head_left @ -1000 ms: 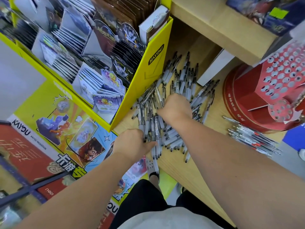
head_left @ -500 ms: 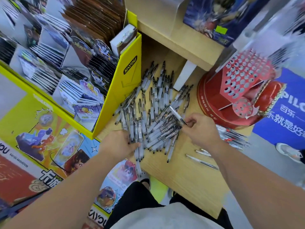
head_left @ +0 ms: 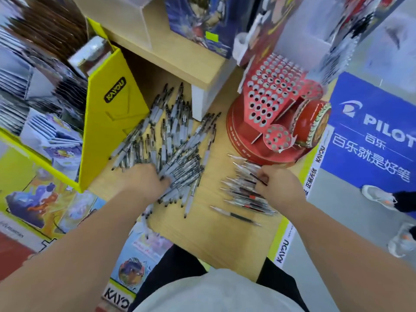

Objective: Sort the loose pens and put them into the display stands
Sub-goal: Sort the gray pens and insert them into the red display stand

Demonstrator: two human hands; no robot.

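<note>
Big pen pile (head_left: pixel 171 140) left of display stand (head_left: pixel 270 122), smaller pile (head_left: pixel 243 190) before it

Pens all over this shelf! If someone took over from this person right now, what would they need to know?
Left hand: rests on the big pile; grip unclear.
Right hand: pinches a dark pen over the small pile beside the red stand.
Done: some pens separated into the small pile; one stray pen lies nearby.
To do: big pile unsorted; the stand's visible holes are empty.

Loose grey pens (head_left: pixel 173 140) heaped criss-cross — smaller bunch (head_left: pixel 242 194) w/ red bits fanned just beside red holed stand (head_left: pixel 273 97).
</note>
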